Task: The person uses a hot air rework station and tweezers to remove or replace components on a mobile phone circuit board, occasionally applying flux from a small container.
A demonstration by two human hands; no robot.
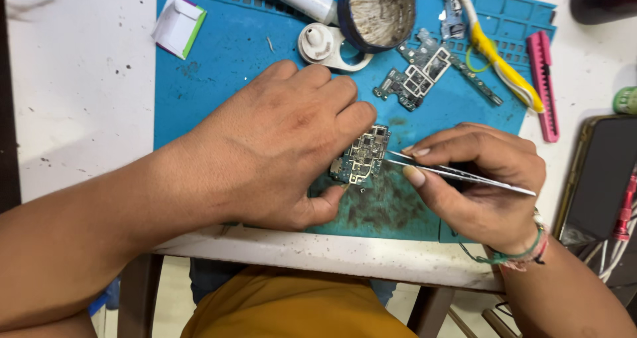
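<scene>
- Near edge of the blue mat (199, 105): the left hand (279, 145), fingers pressed together, pins a small circuit board (363, 155), long axis running near-to-far.
- The right hand (478, 178) pinches tweezers (458, 174), tips pointing left at the board.
- Farther: a second board (415, 72).
- Far: one round tin (381, 9) holding grey residue.

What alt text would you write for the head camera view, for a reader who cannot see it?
A person's left hand steadies a small circuit board on a blue work mat, while the right hand holds metal tweezers with the tips at the board. A second circuit board, a round tin, a pink utility knife and a yellow-handled tool lie farther back.
</scene>
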